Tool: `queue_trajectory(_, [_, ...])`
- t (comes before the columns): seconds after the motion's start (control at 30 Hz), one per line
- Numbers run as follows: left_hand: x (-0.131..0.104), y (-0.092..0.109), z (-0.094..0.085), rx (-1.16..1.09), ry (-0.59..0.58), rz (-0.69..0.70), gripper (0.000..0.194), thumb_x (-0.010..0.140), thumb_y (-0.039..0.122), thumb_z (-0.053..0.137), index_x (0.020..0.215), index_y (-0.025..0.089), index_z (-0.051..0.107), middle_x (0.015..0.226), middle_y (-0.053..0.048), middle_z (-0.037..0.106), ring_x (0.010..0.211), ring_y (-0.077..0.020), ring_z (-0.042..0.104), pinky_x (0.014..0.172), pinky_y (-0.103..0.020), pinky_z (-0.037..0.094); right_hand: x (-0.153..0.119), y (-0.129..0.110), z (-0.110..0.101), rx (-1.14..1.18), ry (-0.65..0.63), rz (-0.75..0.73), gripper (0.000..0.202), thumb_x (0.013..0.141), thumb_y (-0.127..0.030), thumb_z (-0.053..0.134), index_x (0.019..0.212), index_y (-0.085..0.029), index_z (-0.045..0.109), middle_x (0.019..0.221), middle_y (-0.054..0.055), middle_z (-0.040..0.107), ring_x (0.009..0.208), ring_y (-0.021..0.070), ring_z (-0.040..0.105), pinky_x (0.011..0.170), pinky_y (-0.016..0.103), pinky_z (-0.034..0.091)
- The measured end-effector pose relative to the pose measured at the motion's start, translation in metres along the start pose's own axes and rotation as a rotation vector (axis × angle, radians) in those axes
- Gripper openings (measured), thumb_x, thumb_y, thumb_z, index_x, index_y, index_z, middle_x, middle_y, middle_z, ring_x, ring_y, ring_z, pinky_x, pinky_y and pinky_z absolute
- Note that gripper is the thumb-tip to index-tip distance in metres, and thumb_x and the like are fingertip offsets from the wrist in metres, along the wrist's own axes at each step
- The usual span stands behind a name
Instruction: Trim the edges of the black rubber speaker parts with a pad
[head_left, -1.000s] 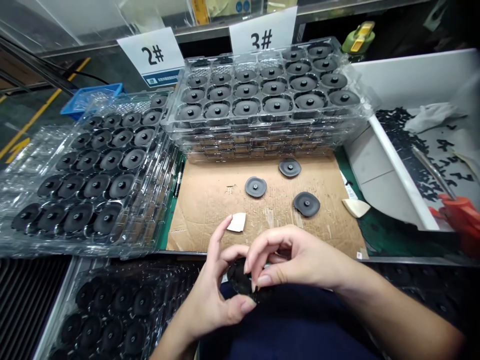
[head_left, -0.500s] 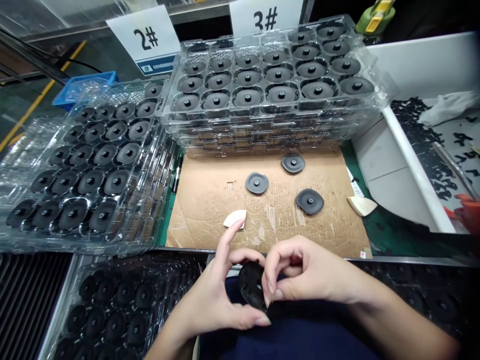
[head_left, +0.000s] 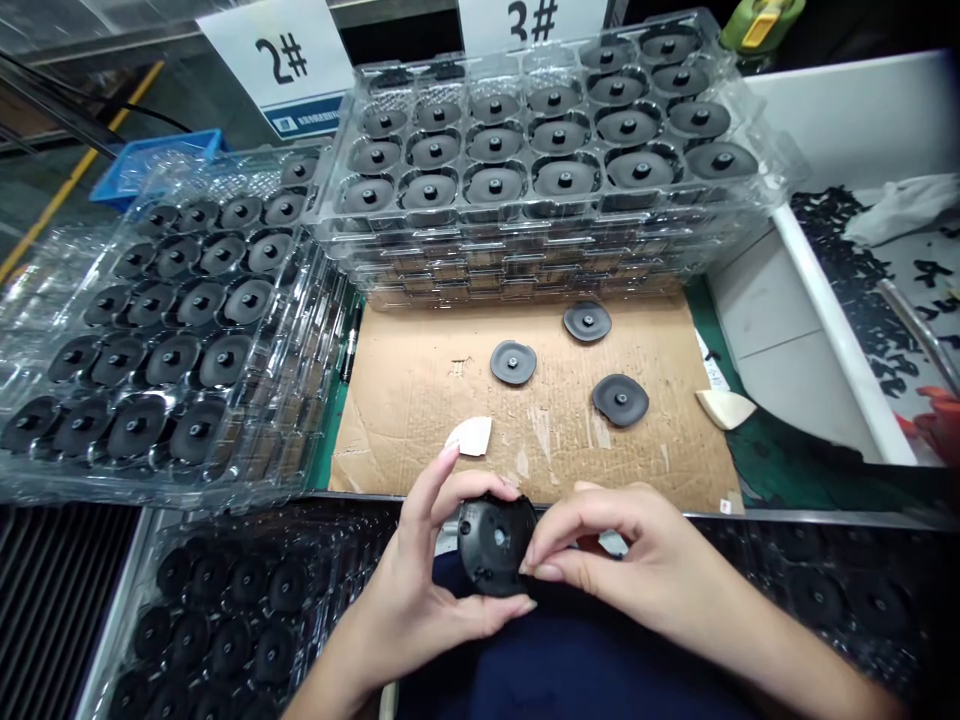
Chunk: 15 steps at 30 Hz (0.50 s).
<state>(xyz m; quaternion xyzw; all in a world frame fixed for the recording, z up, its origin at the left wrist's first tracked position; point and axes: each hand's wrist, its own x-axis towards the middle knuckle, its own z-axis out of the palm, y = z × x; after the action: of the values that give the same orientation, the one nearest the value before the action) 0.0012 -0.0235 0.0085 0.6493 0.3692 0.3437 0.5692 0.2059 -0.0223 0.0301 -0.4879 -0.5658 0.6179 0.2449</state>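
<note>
Between the thumb and fingers of my left hand (head_left: 427, 570) is a round black plastic disc (head_left: 491, 548), held by its edges with a face toward me. My right hand (head_left: 622, 545) pinches at the disc's right edge; whether a small part sits between those fingertips is hidden. Beyond my hands, three similar dark discs with a central stud lie apart on the cardboard: a left disc (head_left: 513, 362), a back disc (head_left: 587, 321) and a front disc (head_left: 620, 400). A white wedge-shaped piece (head_left: 471, 437) rests just past my left fingertips.
Clear trays (head_left: 495, 235) of black discs are stacked at the back, with another tray stack (head_left: 247, 395) at left. On the right, a white bin (head_left: 832, 340) holds small black parts. A cream wedge (head_left: 725, 408) lies at the right edge of the cardboard (head_left: 420, 400).
The black disc has turned to face me more fully and moved slightly up and left with my left hand. My right hand's pinch has stayed at its right edge.
</note>
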Motion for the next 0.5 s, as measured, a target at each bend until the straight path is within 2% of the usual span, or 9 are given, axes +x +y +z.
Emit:
queue_trajectory(0.1, [-0.0026, 0.0007, 0.0013, 0.092, 0.005, 0.101, 0.104, 0.063, 0.004, 0.072, 0.138, 0.033, 0.005, 0.116, -0.007, 0.052, 0.11, -0.022, 0.049, 0.098, -0.04, 0.039, -0.0016, -0.0016, 0.001, -0.073, 0.035, -0.074, 0.007, 0.076, -0.019, 0.064, 0.075, -0.025, 0.069, 0.07, -0.004, 0.068, 0.062, 0.0101, 0.056, 0.057, 0.021, 0.041])
queue_trajectory(0.2, [-0.0043, 0.0013, 0.0031, 0.111, 0.001, 0.144, 0.107, 0.061, 0.002, 0.073, 0.138, 0.035, 0.006, 0.117, -0.006, 0.052, 0.11, -0.0219, 0.05, 0.098, -0.04, 0.039, -0.0023, -0.0012, 0.0012, -0.043, -0.014, -0.063, 0.014, 0.076, -0.01, 0.06, 0.074, -0.023, 0.066, 0.072, -0.005, 0.067, 0.063, 0.009, 0.057, 0.057, 0.02, 0.04])
queue_trajectory(0.27, [-0.0052, 0.0019, 0.0042, 0.08, 0.016, 0.119, 0.107, 0.061, 0.004, 0.074, 0.138, 0.035, 0.006, 0.116, -0.005, 0.053, 0.11, -0.0219, 0.05, 0.098, -0.039, 0.04, -0.0023, -0.0007, 0.0012, 0.018, -0.052, -0.015, 0.014, 0.075, -0.008, 0.059, 0.075, -0.021, 0.065, 0.073, -0.005, 0.066, 0.064, 0.0091, 0.058, 0.055, 0.019, 0.04])
queue_trajectory(0.33, [-0.0059, 0.0028, 0.0049, 0.009, 0.036, 0.073, 0.105, 0.062, 0.007, 0.074, 0.138, 0.035, 0.007, 0.114, -0.005, 0.054, 0.109, -0.0217, 0.051, 0.096, -0.036, 0.041, -0.002, -0.0007, 0.0013, 0.091, -0.058, 0.0, 0.007, 0.076, -0.014, 0.063, 0.075, -0.02, 0.065, 0.073, -0.003, 0.066, 0.063, 0.009, 0.057, 0.054, 0.019, 0.04])
queue_trajectory(0.43, [-0.006, 0.0045, 0.0047, -0.108, 0.045, 0.026, 0.103, 0.062, 0.012, 0.075, 0.137, 0.036, 0.009, 0.111, -0.005, 0.055, 0.108, -0.0216, 0.052, 0.094, -0.034, 0.043, -0.0017, -0.0022, 0.0021, 0.186, -0.067, -0.039, 0.001, 0.075, -0.02, 0.067, 0.076, -0.02, 0.068, 0.073, -0.002, 0.068, 0.062, 0.0082, 0.058, 0.055, 0.018, 0.041])
queue_trajectory(0.5, [-0.0056, 0.0055, 0.0043, -0.161, 0.033, 0.002, 0.102, 0.062, 0.016, 0.076, 0.137, 0.036, 0.01, 0.111, -0.005, 0.056, 0.107, -0.0216, 0.052, 0.094, -0.034, 0.042, -0.0022, -0.0035, 0.0029, 0.207, -0.081, -0.08, 0.003, 0.075, -0.018, 0.067, 0.077, -0.02, 0.069, 0.072, -0.002, 0.068, 0.063, 0.008, 0.058, 0.057, 0.018, 0.042])
